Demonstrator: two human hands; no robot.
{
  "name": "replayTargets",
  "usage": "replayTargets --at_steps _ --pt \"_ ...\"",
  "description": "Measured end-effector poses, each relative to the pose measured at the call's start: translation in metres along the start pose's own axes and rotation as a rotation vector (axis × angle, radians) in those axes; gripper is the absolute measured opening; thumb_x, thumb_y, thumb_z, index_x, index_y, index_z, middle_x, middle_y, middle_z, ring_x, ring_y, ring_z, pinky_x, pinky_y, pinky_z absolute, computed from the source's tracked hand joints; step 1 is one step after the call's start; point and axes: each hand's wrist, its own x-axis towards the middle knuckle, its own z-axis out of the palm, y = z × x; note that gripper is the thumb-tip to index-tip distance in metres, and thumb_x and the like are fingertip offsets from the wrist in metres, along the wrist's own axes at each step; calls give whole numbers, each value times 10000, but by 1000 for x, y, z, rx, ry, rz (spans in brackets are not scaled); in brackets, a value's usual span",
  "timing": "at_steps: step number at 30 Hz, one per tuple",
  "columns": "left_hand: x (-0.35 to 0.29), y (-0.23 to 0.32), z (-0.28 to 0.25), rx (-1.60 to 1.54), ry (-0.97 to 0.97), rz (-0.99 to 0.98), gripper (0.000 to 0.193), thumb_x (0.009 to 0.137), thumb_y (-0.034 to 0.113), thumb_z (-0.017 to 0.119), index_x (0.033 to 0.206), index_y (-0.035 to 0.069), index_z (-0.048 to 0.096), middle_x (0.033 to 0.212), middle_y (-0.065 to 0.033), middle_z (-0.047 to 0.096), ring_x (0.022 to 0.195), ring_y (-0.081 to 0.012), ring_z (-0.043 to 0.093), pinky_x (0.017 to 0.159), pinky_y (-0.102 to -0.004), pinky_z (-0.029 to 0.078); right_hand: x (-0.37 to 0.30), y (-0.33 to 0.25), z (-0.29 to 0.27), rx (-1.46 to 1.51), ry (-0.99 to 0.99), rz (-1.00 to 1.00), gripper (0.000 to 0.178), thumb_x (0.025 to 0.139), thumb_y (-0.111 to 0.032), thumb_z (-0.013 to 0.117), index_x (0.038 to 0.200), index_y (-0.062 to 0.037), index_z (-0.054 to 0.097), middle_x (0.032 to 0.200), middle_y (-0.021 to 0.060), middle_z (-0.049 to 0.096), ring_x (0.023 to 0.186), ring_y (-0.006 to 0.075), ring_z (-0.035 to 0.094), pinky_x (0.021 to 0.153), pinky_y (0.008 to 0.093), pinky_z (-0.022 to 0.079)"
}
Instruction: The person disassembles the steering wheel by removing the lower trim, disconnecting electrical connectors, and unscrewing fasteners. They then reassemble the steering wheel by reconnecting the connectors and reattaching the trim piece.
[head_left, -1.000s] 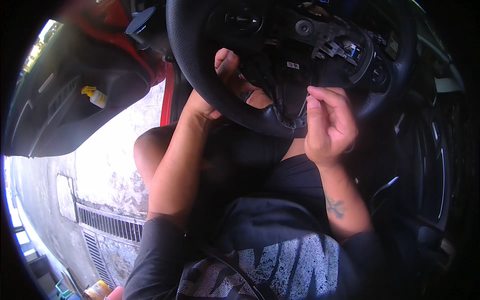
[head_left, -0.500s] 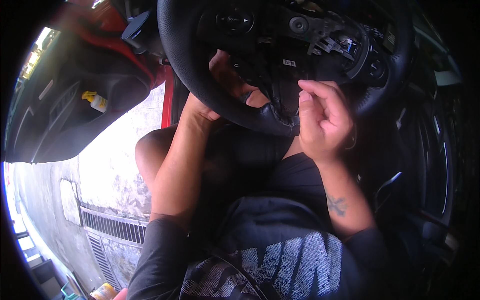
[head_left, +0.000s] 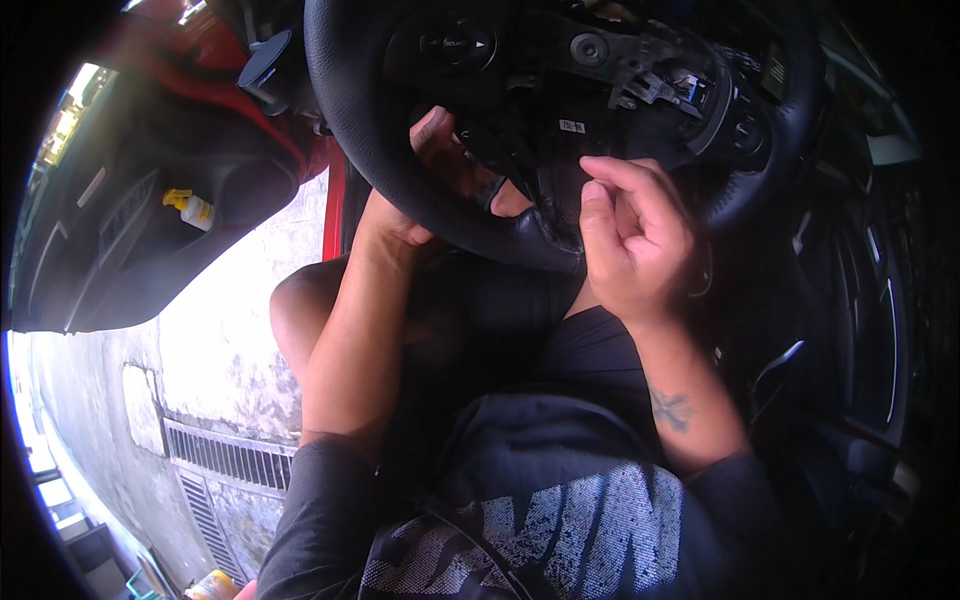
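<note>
A black leather-covered steering wheel [head_left: 345, 120] fills the upper middle, its central part uncovered, showing bare brackets and wiring. My left hand [head_left: 395, 220] is closed round its lower left rim, which hides most of the palm. Fingertips show through the wheel's opening. Along the bottom of the rim, the leather has a rough seam [head_left: 560, 238]. Just right of that seam and above my lap, my right hand [head_left: 640, 235] is raised with thumb and index finger close together, the other fingers curled. Whatever it pinches is too small to make out.
On the left stands an open car door [head_left: 120, 220], with a yellow-topped spray bottle [head_left: 190, 208] in its panel. Beyond the red sill lies a concrete floor with a metal drain grate [head_left: 225, 453]. My legs are beneath the wheel. Dark car interior surrounds the right side.
The wheel and both hands appear slightly farther left, along with a small shift of the whole view. My right hand keeps its pinched shape; the left keeps its hold.
</note>
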Motion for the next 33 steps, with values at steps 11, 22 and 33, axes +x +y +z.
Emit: replayTargets --at_steps 11,22,33 --pt "2 2 -10 -15 -33 -41 225 1082 238 685 1192 46 730 1166 -124 786 1094 -278 768 1025 -510 607 15 -4 24 -136 -46 -50 367 785 -227 980 1039 -62 773 970 95 728 788 309 743 676 403 603" --pt "6 6 -42 -94 -149 -80 319 1075 262 701 1289 26 719 1203 -217 781 1130 -452 756 767 -575 704 18 0 37 -265 -89 -114 268 859 -261 913 921 -110 701 924 44 671 744 305 725 616 429 582" --pt "6 1 -23 -79 -106 -121 227 1056 277 716 1135 65 743 1105 -125 784 999 -316 786 901 -536 648 20 1 34 -178 -66 -92 260 869 -220 908 980 -78 721 935 78 684 764 329 719 639 428 579"
